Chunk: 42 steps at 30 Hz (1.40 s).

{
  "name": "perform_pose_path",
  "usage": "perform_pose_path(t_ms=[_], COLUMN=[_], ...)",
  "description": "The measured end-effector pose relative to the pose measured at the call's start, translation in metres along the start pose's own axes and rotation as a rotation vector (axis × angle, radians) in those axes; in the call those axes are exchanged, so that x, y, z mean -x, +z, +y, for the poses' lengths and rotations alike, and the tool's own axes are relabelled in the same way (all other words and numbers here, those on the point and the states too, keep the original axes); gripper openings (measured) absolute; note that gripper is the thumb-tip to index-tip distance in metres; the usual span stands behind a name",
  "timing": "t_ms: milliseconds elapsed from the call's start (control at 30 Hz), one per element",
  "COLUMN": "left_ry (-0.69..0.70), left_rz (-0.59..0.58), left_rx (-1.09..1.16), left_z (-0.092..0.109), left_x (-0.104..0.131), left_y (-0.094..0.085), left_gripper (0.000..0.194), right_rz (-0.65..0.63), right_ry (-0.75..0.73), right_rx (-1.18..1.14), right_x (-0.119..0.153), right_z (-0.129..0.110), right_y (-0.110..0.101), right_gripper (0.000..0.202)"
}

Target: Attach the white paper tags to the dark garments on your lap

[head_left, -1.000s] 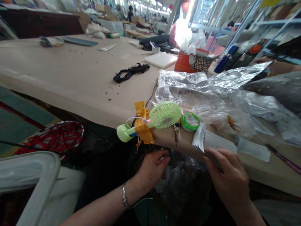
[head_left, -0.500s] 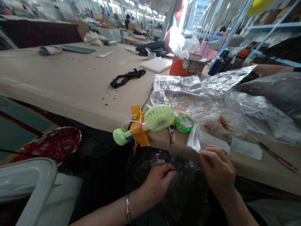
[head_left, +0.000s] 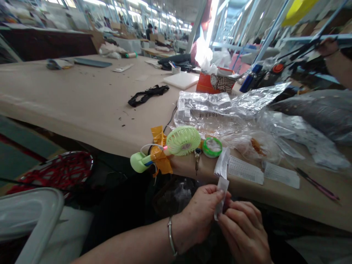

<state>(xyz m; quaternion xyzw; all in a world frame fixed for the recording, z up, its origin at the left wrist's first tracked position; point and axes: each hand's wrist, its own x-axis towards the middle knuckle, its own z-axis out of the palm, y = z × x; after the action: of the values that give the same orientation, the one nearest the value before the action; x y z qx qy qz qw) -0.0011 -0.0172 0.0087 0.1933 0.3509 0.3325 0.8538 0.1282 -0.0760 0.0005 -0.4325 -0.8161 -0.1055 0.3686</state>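
Note:
A small white label strip [head_left: 221, 194] hangs between my two hands, just off the table's front edge. My left hand [head_left: 202, 211], with a bangle at its wrist, pinches the strip's middle. The fingers of my right hand [head_left: 243, 227] are closed at its lower end. Right above the strip, folded white labels [head_left: 222, 163] lie at the edge. Beside them are a printed paper sheet [head_left: 244, 170] and a second sheet [head_left: 282, 175]. A green round container [head_left: 212, 147] with whitish contents stands left of the labels.
A green fan [head_left: 183, 140] is fixed to the edge with orange tape [head_left: 162, 159], near a screwdriver-like tool [head_left: 197, 161]. Clear plastic bags [head_left: 209, 113] cover the table behind. Pink-handled scissors [head_left: 317, 184] lie right, a black strap [head_left: 148, 95] farther back. Another person's hand [head_left: 327, 47] is upper right.
My right hand has moved left and down from the folded labels to my left hand. My left hand has moved right, and a small strip is now between them. The other person's hand has risen.

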Motion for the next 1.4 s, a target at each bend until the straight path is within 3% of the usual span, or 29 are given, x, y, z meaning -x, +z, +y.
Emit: perform_pose_path(t_ms=[67,167,267,433,567,667,767,867,933,1000,1200,1400], left_ry=[-0.007,-0.029,-0.041,-0.110,-0.158,-0.121,-0.143,-0.151,-0.124,-0.112,-0.120,-0.150], left_rz=[0.055,0.036,-0.013,0.015,-0.006,0.003,0.014,0.053,0.061,0.058,0.085,0.090], left_rx=[-0.026,-0.080,-0.164,-0.230,-0.335,-0.401,-0.376,-0.332,-0.321,-0.316,-0.285,-0.254], left_z=[-0.004,-0.011,-0.017,-0.028,-0.034,-0.035,-0.034,-0.033,-0.031,-0.029,-0.024,-0.024], left_x=[-0.001,-0.002,-0.004,-0.003,-0.003,-0.003,0.001,0.008,0.013,0.017,0.020,0.016], left_y=[-0.004,-0.013,-0.025,-0.050,-0.067,-0.071,-0.068,-0.061,-0.056,-0.051,-0.039,-0.029], left_gripper=[0.038,0.043,0.045,0.037,0.031,0.031,0.039,0.041,0.036,0.030,0.023,0.024], right_rz=[0.032,0.042,0.002,-0.185,-0.285,-0.247,-0.050,0.091,0.083,0.020,-0.214,-0.136], right_ry=[-0.042,-0.072,0.035,0.149,0.167,0.146,0.150,0.287,0.366,0.353,0.250,0.216], right_rx=[-0.018,-0.017,0.073,0.298,0.408,0.339,0.209,0.158,0.148,0.164,0.495,0.512], right_x=[-0.004,-0.022,-0.051,-0.094,-0.105,-0.102,-0.091,-0.067,-0.048,-0.030,-0.004,-0.005], right_z=[0.003,0.020,0.046,0.076,0.084,0.086,0.088,0.087,0.085,0.082,0.063,0.062], right_y=[0.000,-0.002,0.001,0.021,0.034,0.034,0.021,0.000,-0.011,-0.015,-0.001,0.000], right_gripper=[0.013,0.017,0.026,0.034,0.040,0.041,0.042,0.024,0.019,0.019,0.034,0.020])
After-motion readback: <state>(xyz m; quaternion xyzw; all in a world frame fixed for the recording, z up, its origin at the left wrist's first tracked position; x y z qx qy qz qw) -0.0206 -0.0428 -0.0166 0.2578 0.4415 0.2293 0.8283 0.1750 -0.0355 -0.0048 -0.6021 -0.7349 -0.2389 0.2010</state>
